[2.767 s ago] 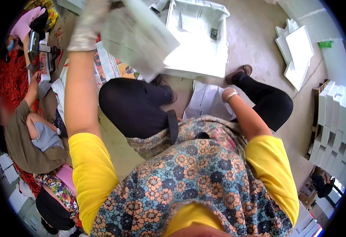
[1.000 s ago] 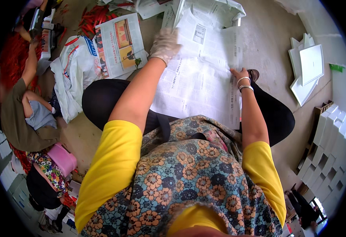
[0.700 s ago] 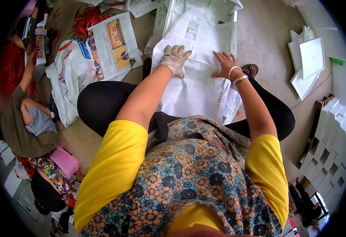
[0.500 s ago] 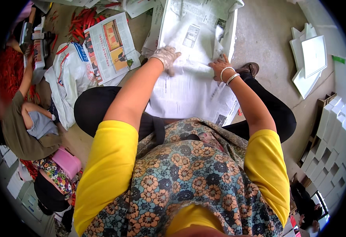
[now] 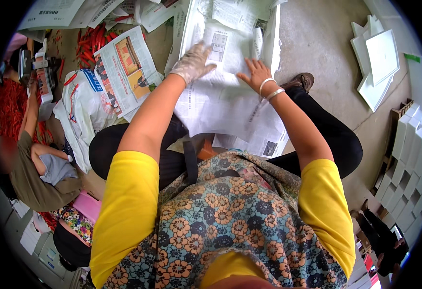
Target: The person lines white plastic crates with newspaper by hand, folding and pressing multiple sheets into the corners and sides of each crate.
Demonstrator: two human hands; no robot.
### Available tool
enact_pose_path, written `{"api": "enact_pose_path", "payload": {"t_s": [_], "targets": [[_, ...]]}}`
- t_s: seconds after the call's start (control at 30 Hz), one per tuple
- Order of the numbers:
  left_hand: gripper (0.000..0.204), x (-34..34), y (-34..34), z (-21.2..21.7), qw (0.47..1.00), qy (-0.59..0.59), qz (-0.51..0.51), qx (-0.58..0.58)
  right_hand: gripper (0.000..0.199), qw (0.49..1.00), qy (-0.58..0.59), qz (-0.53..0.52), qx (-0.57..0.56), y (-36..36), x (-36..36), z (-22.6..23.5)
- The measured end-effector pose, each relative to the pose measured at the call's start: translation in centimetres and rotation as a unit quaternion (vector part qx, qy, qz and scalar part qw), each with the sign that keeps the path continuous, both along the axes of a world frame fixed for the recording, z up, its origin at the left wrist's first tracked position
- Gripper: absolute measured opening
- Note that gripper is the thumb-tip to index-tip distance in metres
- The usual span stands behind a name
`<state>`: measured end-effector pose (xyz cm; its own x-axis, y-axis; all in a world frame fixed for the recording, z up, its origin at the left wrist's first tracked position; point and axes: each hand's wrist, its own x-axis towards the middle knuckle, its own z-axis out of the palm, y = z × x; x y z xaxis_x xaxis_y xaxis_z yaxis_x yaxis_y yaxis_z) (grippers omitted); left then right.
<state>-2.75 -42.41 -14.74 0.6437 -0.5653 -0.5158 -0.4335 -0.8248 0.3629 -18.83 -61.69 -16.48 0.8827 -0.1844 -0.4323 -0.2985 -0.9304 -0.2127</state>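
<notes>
A white foam box [image 5: 274, 36] stands in front of me between my legs, lined with sheets of newspaper [image 5: 215, 101] that hang over its near edge toward my lap. My left hand [image 5: 191, 63], in a pale thin glove, lies on the paper at the box's left side with fingers spread. On the right, my right hand [image 5: 256, 74] is bare, with two white bangles at the wrist. Its fingers are stretched out over the newspaper, holding nothing. A raised fold of paper [image 5: 257, 43] stands up beside the box's right wall.
To the left lie a colour newspaper [image 5: 126, 67], red chili peppers [image 5: 93, 45] and a white plastic sack [image 5: 83, 103]. A person in a brown top [image 5: 40, 168] sits farther left. White foam lids [image 5: 383, 55] lie on the floor at right, near stacked white foam boxes [image 5: 403, 164].
My left hand has moved a little forward and left, its fingers spreading. My right hand has shifted slightly left and forward. The newspaper's near part has lifted and shifted, showing an orange-brown patch below.
</notes>
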Motion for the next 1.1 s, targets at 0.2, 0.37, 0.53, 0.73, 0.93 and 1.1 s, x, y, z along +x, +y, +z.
{"api": "enact_pose_path", "payload": {"t_s": [0.2, 0.37, 0.53, 0.73, 0.93, 1.1], "targets": [[0.03, 0.2, 2.4, -1.0, 0.918, -0.085, -0.377, 0.092, 0.08, 0.971, 0.235, -0.036, 0.033, -1.6, 5.8, 2.0], [0.024, 4.9, 2.5, 0.8, 0.94, -0.062, -0.32, 0.098, 0.065, 0.975, 0.027, 0.213, -0.056, -1.5, 1.8, 2.7], [0.028, 10.4, 2.5, 0.7, 0.899, -0.067, -0.407, 0.145, 0.036, 0.981, 0.041, 0.191, -0.009, 0.6, 3.5, 2.2], [0.035, 11.3, 1.5, 0.4, 0.862, -0.105, -0.488, 0.09, 0.057, 0.978, 0.002, 0.023, 0.208, 0.1, 9.0, 1.8], [0.029, 10.5, 0.1, 1.4, 0.869, -0.091, -0.439, 0.208, 0.048, 0.968, 0.211, 0.134, 0.007, -0.6, 11.6, -0.9], [0.066, 8.9, 3.5, 0.3, 0.882, -0.254, -0.378, 0.117, 0.02, 0.913, -0.249, -0.195, 0.26, -2.4, 7.4, 3.6]]}}
